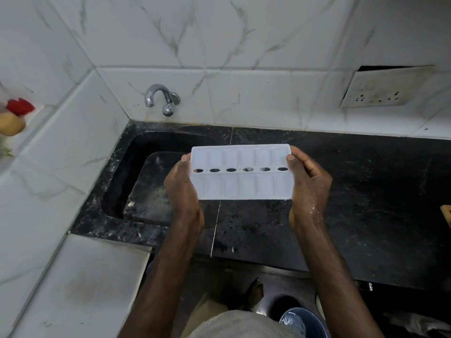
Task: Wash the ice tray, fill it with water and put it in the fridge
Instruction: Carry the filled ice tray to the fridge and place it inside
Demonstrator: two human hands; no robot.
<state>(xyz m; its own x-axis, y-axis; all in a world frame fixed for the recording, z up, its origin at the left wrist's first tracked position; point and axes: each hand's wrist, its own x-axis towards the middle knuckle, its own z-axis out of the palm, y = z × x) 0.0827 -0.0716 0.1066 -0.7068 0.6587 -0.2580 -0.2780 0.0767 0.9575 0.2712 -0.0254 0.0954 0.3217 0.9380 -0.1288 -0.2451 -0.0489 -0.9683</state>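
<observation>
A white plastic ice tray [241, 172] with two rows of compartments and a middle row of oval holes is held level above the counter, just right of the black sink [146, 181]. My left hand [181, 185] grips its left short end, thumb on the top rim. At the tray's right short end my right hand [308, 185] grips the same way and is wet with droplets. The chrome tap [161, 98] on the wall behind the sink shows no running water.
Black granite counter [341, 203] runs to the right. A wall socket [383, 89] sits at upper right. White tiled ledge [80, 276] lies at the left, with red and yellow items [14, 115] on a shelf. A blue bucket [302, 323] stands on the floor by a bare foot.
</observation>
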